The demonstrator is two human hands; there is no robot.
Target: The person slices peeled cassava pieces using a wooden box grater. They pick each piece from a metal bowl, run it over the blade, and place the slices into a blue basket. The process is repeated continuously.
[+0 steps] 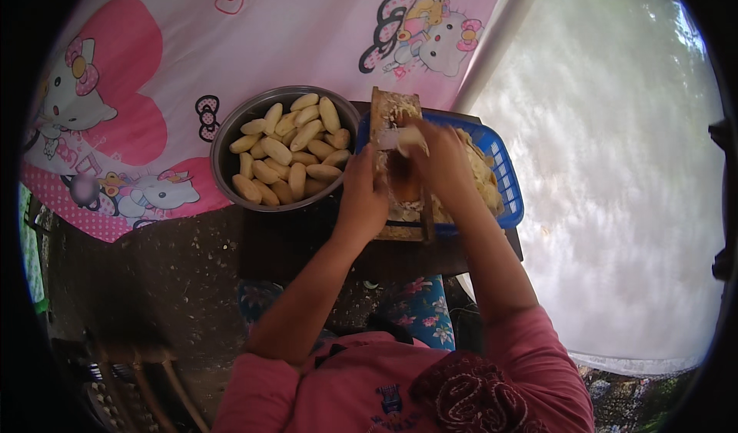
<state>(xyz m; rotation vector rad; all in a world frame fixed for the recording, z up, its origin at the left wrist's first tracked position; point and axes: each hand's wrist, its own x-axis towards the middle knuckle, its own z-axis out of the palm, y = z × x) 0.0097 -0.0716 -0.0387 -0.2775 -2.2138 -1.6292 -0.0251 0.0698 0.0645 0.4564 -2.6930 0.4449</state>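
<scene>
A wooden slicer (396, 104) lies lengthwise across a blue plastic basket (513, 202), with pale bits stuck to its far end. My left hand (364, 194) grips the slicer's left edge beside its middle. Over the board, my right hand (444, 154) is closed around a peeled banana (413, 139), slightly blurred; the fingers partly cover it and the slicer's middle. Thin pale slices (486, 181) fill the basket to the right, under and beside my right wrist. Left of the slicer stands a round metal basin (217, 154) heaped with whole peeled bananas (277, 150).
Basin and basket share a small dark table (338, 256) in front of my knees. A pink patterned cloth (292, 41) hangs behind, and a whitish sheet (607, 179) hangs to the right. A wooden chair-like frame (142, 379) stands at the lower left on the dark ground.
</scene>
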